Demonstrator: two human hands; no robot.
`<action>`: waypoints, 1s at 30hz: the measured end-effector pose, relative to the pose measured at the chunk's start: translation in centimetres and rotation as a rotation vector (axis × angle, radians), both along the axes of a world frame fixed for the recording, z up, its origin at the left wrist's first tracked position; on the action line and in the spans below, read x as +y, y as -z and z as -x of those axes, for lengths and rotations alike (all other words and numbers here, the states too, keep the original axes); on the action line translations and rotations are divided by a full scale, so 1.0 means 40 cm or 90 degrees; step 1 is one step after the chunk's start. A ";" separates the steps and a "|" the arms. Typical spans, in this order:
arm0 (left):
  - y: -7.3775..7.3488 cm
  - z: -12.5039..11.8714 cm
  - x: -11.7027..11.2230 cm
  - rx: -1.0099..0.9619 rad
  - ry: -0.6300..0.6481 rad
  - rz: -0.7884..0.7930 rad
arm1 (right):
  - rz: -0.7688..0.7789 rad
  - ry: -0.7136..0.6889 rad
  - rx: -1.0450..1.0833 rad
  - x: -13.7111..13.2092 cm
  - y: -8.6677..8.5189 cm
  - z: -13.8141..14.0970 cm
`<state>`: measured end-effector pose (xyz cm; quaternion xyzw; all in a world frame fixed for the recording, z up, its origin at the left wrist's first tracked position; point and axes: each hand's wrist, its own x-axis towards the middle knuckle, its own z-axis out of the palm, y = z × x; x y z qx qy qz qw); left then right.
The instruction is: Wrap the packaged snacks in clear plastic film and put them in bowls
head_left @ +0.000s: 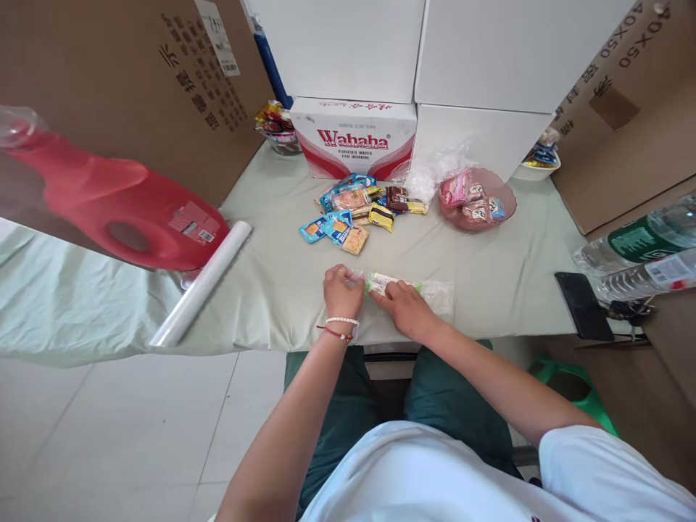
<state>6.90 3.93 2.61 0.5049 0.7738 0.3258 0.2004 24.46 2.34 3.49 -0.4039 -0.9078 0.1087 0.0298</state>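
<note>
My left hand [344, 291], wearing a white bead bracelet and a red string, has its fingers pinched on the left end of a clear plastic bag [439, 291] near the table's front edge. A small white-and-green snack packet [380, 282] lies on or inside this bag; which one, I cannot tell. My right hand [407, 310] grips the packet from the near side, thumb and fingers pressing it, and covers part of it. Just beyond both hands is a loose pile of wrapped snacks [353, 210] in blue, yellow and brown wrappers.
A pink bowl [505, 217] holds several packets, with crumpled clear plastic [427, 177] beside it. At left are a red jug [135, 210] and a white roll [204, 283]. Bottles [641, 243] and a black phone [584, 304] sit right. Behind stands a Wahaha box [356, 141].
</note>
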 end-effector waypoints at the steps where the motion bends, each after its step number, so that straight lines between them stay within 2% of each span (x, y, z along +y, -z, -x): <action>1: -0.005 -0.020 -0.004 -0.026 0.020 -0.022 | -0.003 0.000 0.001 -0.008 0.002 0.001; 5: -0.001 -0.092 -0.053 -0.067 0.166 -0.094 | -0.013 0.049 0.058 -0.052 0.009 -0.009; 8: 0.032 -0.120 -0.103 0.022 0.302 -0.171 | 0.046 0.029 0.163 -0.083 0.000 -0.051; 10: 0.062 -0.127 -0.131 0.103 0.355 -0.205 | 0.108 0.047 0.250 -0.088 -0.012 -0.098; 12: 0.090 -0.130 -0.151 0.164 0.372 -0.215 | 0.080 0.192 0.317 -0.077 -0.020 -0.149; 14: 0.112 -0.133 -0.162 0.201 0.375 -0.216 | -0.022 0.378 0.326 -0.053 -0.017 -0.196; 16: 0.126 -0.136 -0.165 0.219 0.377 -0.218 | -0.056 0.463 0.285 -0.031 0.000 -0.230; 18: 0.133 -0.138 -0.164 0.229 0.378 -0.224 | 0.005 0.442 0.260 -0.021 0.019 -0.251; 21: 0.132 -0.137 -0.163 0.244 0.381 -0.232 | 0.102 0.378 0.326 -0.027 0.027 -0.264; 24: 0.121 -0.137 -0.168 0.261 0.374 -0.212 | 0.230 0.410 0.448 -0.025 -0.008 -0.249; 26: 0.114 -0.139 -0.175 0.274 0.360 -0.185 | 0.301 0.424 0.490 -0.002 -0.044 -0.214; 28: 0.109 -0.145 -0.180 0.284 0.350 -0.164 | 0.291 0.403 0.453 0.034 -0.077 -0.158; 30: 0.111 -0.152 -0.181 0.285 0.355 -0.154 | 0.219 0.372 0.325 0.075 -0.098 -0.088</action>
